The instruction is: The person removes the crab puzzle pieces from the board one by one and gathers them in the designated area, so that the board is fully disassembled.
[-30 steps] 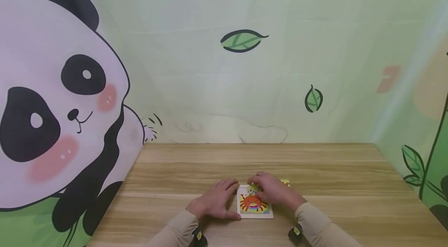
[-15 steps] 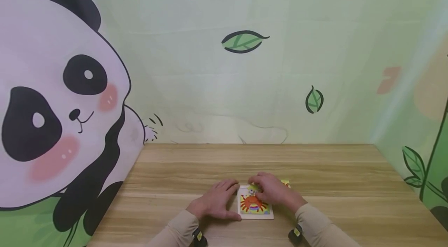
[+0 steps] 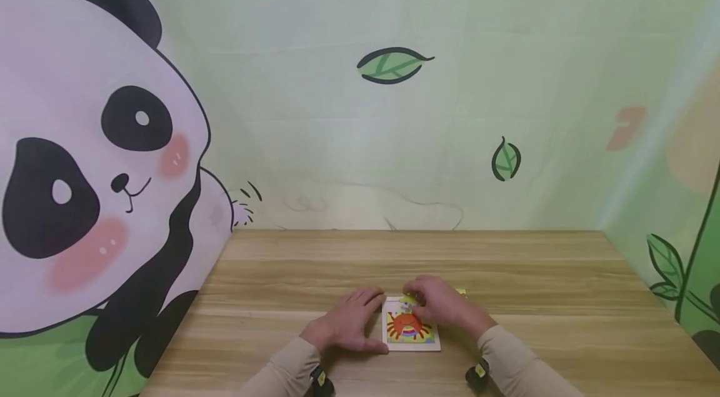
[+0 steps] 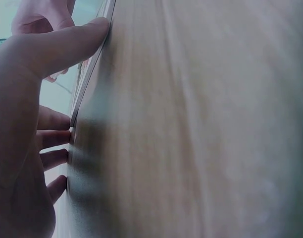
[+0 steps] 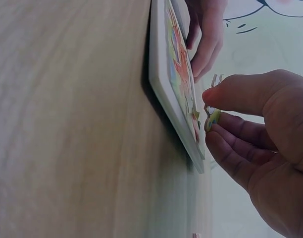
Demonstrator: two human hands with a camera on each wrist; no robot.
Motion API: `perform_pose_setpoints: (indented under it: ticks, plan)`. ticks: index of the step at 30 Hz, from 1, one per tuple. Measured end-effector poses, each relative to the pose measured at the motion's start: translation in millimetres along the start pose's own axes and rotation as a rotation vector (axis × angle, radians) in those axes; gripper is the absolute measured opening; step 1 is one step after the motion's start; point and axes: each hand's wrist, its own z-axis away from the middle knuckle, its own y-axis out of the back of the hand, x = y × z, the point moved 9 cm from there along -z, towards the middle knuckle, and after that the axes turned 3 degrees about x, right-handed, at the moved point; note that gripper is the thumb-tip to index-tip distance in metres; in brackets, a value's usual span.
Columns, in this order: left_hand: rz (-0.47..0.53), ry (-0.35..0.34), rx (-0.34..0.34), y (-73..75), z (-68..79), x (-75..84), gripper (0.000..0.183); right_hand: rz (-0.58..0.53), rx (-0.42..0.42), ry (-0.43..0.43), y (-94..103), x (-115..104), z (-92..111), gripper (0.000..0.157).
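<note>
A small jigsaw puzzle board with a pale frame (image 3: 413, 349) lies on the table, with a red crab picture (image 3: 407, 327) on a yellow ground inside it. My left hand (image 3: 347, 322) lies along its left side, fingers spread. In the left wrist view, that thumb's tip (image 4: 101, 26) touches the board's edge, and a fingertip meets the edge lower down. Over the far part of the board, my right hand (image 3: 444, 306) pinches a thin yellow-green puzzle piece (image 5: 213, 120) between thumb and fingers. The right wrist view shows the piece tilted, close above the picture.
Another yellow piece (image 3: 462, 292) lies beyond the right hand, mostly hidden by it. The wood-grain table (image 3: 281, 272) extends around the board to a backdrop (image 3: 315, 134) printed with a panda and leaves.
My right hand has shifted slightly right, still pinching the puzzle piece; less of the yellow piece behind it shows. The left hand stays at the board's left side.
</note>
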Motion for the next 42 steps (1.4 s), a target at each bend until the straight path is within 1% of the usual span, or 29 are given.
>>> perform_pose_setpoints:
  ticks: [4, 11, 17, 22, 26, 29, 33, 35, 42]
  plan:
    - [-0.013, 0.001, -0.001, -0.6, -0.9, -0.2, 0.102, 0.013, 0.007, 0.001, 3.9, -0.7, 0.6, 0.031]
    - [-0.007, 0.010, -0.007, -0.7, 0.0, 0.8, 0.103, 0.013, 0.020, 0.012, 9.5, 0.6, 1.8, 0.032]
    - [-0.006, 0.007, -0.005, -0.4, 0.1, 1.8, 0.103, 0.002, 0.028, 0.005, 12.6, 5.9, 3.3, 0.035]
    - [-0.004, 0.003, -0.001, -1.5, -0.4, 0.1, 0.103, -0.012, 0.043, -0.013, 17.8, 12.1, 5.8, 0.033]
    - [-0.002, 0.003, 0.000, -1.7, -0.5, -0.8, 0.103, -0.013, 0.066, -0.008, 25.0, 16.3, 8.0, 0.031]
    - [0.002, 0.008, -0.007, -1.6, -0.6, -1.1, 0.103, -0.012, 0.068, -0.028, 29.6, 21.0, 9.5, 0.032]
    - [-0.001, 0.008, -0.007, -1.5, -1.1, -1.4, 0.103, -0.027, 0.067, -0.090, 35.2, 29.2, 12.1, 0.032]
    - [-0.002, 0.008, -0.007, -1.6, -1.3, -1.7, 0.103, -0.032, 0.073, -0.105, 37.8, 32.6, 13.5, 0.031]
    - [-0.012, 0.005, -0.005, -1.8, -0.9, -0.6, 0.103, -0.025, 0.094, -0.106, 41.9, 43.7, 20.1, 0.033]
